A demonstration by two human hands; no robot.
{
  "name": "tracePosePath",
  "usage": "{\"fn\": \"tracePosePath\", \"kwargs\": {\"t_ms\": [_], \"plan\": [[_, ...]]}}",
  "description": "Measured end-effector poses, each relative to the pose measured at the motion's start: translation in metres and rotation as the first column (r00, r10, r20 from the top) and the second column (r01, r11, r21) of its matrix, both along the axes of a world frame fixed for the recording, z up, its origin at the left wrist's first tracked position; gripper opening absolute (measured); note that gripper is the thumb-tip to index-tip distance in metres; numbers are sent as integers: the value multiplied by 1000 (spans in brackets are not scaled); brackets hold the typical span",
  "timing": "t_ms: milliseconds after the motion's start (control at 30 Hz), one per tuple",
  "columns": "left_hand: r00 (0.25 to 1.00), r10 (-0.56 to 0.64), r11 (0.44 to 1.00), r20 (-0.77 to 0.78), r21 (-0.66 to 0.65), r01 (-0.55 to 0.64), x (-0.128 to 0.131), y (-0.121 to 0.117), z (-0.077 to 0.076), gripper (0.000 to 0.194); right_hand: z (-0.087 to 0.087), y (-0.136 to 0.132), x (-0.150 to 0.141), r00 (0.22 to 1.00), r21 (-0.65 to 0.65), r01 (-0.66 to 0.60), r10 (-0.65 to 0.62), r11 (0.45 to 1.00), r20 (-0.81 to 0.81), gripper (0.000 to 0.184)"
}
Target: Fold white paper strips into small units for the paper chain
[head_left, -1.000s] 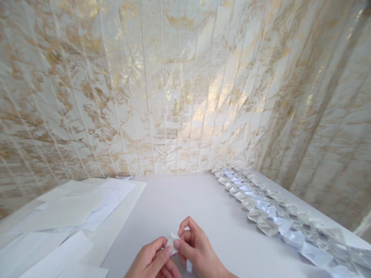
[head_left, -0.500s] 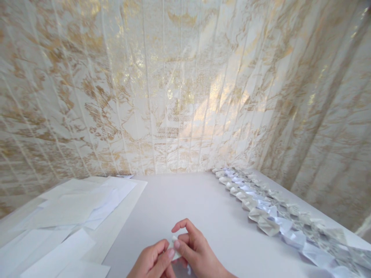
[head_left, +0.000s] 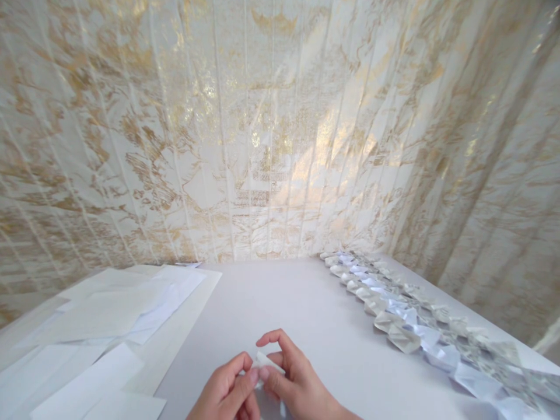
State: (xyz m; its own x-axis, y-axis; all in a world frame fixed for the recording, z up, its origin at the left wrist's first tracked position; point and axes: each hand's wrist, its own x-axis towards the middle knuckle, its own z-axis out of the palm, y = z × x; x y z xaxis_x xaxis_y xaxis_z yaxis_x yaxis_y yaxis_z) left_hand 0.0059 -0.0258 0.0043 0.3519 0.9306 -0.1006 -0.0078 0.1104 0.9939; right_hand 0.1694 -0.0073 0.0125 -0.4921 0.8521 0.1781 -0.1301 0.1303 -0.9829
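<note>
A small folded piece of white paper (head_left: pixel 265 361) is pinched between both my hands at the bottom middle of the view, just above the white table (head_left: pixel 306 303). My left hand (head_left: pixel 227 394) grips it from the left with thumb and fingers closed. My right hand (head_left: pixel 292 382) grips it from the right, its index finger curled over the top. Most of the paper is hidden behind my fingers.
Loose white sheets (head_left: pixel 109 315) lie spread over the table's left side. A long row of several folded paper pieces (head_left: pixel 406 318) runs along the right side toward the back. A cream and gold patterned curtain (head_left: pixel 271 128) hangs behind and to the right.
Both hands stay in place and keep their grip. The fingers have shifted a little on the paper, and its top edge now shows flatter and further to the right.
</note>
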Motion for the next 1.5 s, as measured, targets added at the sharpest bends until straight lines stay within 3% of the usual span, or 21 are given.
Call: {"fn": "tracePosePath", "kwargs": {"t_ms": [167,600,700,733,833,933,1100,1267,1400,1500], "plan": [[1000,-3,1000,8,-1,3,-4,6,2,55,5,3,0,997,-52,-14,9,999,-83,50],[997,62,998,50,-10,-61,-5,5,7,55,3,4,0,998,-61,34,-36,998,-42,54],[993,101,995,64,-17,-100,-9,10,1,64,5,3,2,992,130,71,-84,989,95,52],[992,108,994,62,-24,-107,-11,12,-2,67,6,2,3,979,256,83,-127,963,158,50],[994,97,994,45,-52,-94,-14,16,-10,74,10,1,6,917,581,54,-271,812,294,40],[993,112,993,45,-47,-110,-12,14,-6,75,13,1,9,873,661,8,-328,751,361,27],[990,119,992,72,23,-121,-4,4,9,78,14,-2,8,853,557,81,-346,827,391,18],[994,86,992,-61,101,-80,-8,6,8,67,8,-6,6,893,423,37,-220,905,393,31],[991,98,983,-92,163,-82,-12,7,4,60,8,-8,6,902,390,-37,-138,920,409,34],[983,69,975,-171,220,-30,-15,8,4,51,14,-9,7,895,431,-74,-131,899,427,33]]}}
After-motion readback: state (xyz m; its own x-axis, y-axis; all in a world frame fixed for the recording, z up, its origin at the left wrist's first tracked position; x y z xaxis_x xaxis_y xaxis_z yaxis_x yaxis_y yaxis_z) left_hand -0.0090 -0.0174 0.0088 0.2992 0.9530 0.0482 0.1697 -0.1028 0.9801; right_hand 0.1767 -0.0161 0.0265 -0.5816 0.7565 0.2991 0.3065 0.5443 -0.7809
